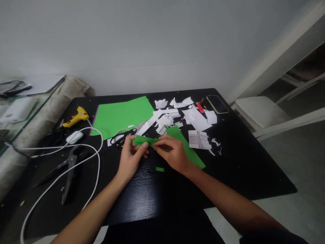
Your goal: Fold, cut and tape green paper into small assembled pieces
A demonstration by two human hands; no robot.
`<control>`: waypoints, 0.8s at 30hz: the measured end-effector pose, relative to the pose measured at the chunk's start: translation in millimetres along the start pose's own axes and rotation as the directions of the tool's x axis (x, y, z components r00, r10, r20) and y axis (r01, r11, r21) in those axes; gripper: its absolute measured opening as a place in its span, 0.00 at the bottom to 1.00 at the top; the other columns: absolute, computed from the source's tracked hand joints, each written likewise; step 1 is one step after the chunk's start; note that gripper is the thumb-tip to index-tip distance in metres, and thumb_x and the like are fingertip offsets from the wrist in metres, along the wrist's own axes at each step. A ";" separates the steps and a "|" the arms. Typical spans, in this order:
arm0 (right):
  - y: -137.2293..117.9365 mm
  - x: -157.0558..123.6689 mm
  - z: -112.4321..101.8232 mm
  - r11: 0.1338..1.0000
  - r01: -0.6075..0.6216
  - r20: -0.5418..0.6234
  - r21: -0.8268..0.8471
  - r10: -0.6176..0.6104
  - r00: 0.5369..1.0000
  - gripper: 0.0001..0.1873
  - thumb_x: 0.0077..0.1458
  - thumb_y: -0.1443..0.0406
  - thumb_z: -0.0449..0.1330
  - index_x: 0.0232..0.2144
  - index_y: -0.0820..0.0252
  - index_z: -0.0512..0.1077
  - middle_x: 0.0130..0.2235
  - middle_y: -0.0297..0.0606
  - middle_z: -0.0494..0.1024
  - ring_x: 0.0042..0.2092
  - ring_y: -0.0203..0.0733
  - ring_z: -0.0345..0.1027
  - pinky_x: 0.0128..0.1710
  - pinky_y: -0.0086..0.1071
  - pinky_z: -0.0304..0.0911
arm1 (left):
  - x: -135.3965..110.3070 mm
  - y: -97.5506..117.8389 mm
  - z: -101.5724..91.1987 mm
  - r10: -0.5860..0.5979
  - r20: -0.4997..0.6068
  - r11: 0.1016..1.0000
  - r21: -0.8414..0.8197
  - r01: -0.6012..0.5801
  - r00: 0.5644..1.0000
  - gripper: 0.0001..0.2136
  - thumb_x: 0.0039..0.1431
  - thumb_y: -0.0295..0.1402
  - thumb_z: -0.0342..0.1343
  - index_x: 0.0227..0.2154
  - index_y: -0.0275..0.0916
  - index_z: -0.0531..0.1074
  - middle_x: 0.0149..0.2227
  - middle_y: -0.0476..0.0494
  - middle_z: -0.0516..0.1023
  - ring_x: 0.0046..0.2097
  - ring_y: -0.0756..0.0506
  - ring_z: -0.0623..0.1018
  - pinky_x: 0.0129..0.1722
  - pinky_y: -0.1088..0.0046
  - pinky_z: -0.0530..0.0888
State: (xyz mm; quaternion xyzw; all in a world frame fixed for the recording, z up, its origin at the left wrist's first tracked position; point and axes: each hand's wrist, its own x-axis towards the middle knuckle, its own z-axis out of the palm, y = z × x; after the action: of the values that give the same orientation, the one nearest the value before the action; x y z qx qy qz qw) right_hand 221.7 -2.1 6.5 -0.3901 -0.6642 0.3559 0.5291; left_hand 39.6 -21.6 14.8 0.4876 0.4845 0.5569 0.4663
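Observation:
Between my two hands is a narrow strip of green paper [143, 140], held a little above the black table. My left hand [132, 154] grips its left part, thumb in front and fingers behind. The fingertips of my right hand [172, 150] pinch its right end. Just below the hands lies a small green paper piece [159, 169]. A larger green sheet [190, 152] lies partly under my right hand. Black-handled scissors [124, 135] rest beside my left hand, partly hidden by it.
Big green sheets [122, 115] lie at the back left, near a yellow glue gun [77, 117]. White paper scraps [165, 120] and a phone [217, 104] are at the back right. A white cable [98, 162] loops over large dark shears [71, 166] at left. A white chair [261, 110] stands right.

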 end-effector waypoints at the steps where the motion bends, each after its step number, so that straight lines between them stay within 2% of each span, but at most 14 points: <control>1: 0.4 -1.5 1.3 0.999 0.025 -0.010 -0.021 -0.025 1.000 0.06 0.60 0.69 0.68 0.36 0.53 0.86 0.39 0.39 0.85 0.39 0.41 0.80 0.37 0.33 0.79 | -0.4 0.7 2.5 -0.034 0.027 0.999 0.007 0.034 0.999 0.18 0.60 0.46 0.70 0.39 0.41 0.69 0.27 0.51 0.79 0.25 0.49 0.78 0.24 0.75 0.77; 4: 0.1 -5.3 4.1 0.998 0.048 -0.018 -0.031 -0.048 0.999 0.06 0.61 0.68 0.68 0.36 0.53 0.86 0.39 0.39 0.84 0.39 0.41 0.80 0.37 0.34 0.79 | -0.8 5.3 6.6 -0.063 0.058 0.998 0.014 0.062 0.996 0.18 0.58 0.48 0.70 0.33 0.38 0.73 0.25 0.49 0.80 0.24 0.49 0.78 0.25 0.73 0.78; 8: -1.4 -7.1 5.7 0.998 -0.063 0.012 0.025 0.062 0.998 0.04 0.60 0.66 0.70 0.36 0.52 0.85 0.41 0.40 0.84 0.41 0.44 0.80 0.38 0.36 0.81 | -0.1 9.8 6.6 -0.056 0.038 0.998 0.026 0.055 0.998 0.15 0.57 0.43 0.71 0.30 0.38 0.74 0.24 0.49 0.79 0.25 0.48 0.79 0.27 0.72 0.79; 13: 2.0 -6.6 7.2 0.987 -0.136 0.020 0.085 0.135 0.991 0.04 0.59 0.66 0.69 0.37 0.52 0.85 0.43 0.40 0.84 0.43 0.44 0.81 0.41 0.39 0.82 | 1.0 7.7 5.2 -0.063 0.011 0.997 0.052 0.063 0.998 0.12 0.55 0.39 0.71 0.33 0.39 0.74 0.26 0.50 0.81 0.25 0.47 0.80 0.26 0.72 0.78; 19: 4.3 -7.6 11.7 0.973 -0.166 -0.022 0.161 0.171 0.985 0.02 0.58 0.67 0.70 0.35 0.54 0.80 0.40 0.38 0.82 0.40 0.42 0.82 0.44 0.38 0.82 | -0.3 4.7 5.3 -0.094 -0.006 0.994 0.047 0.094 0.996 0.16 0.54 0.38 0.71 0.42 0.40 0.74 0.28 0.51 0.83 0.27 0.46 0.83 0.28 0.71 0.80; 24: 0.8 -10.1 15.7 0.960 -0.199 -0.052 0.198 0.213 0.976 0.05 0.57 0.67 0.69 0.34 0.55 0.76 0.39 0.37 0.81 0.41 0.43 0.82 0.46 0.38 0.83 | -3.5 3.6 7.8 -0.054 -0.038 0.995 0.086 0.057 0.998 0.14 0.55 0.36 0.70 0.42 0.41 0.74 0.31 0.51 0.82 0.26 0.47 0.80 0.28 0.71 0.79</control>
State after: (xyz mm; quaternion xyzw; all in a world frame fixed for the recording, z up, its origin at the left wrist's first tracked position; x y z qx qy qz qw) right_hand 207.8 -11.7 -1.5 -0.4169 -0.5628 0.4571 0.5482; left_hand 47.5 -24.8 18.5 0.4837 0.5300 0.5308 0.4510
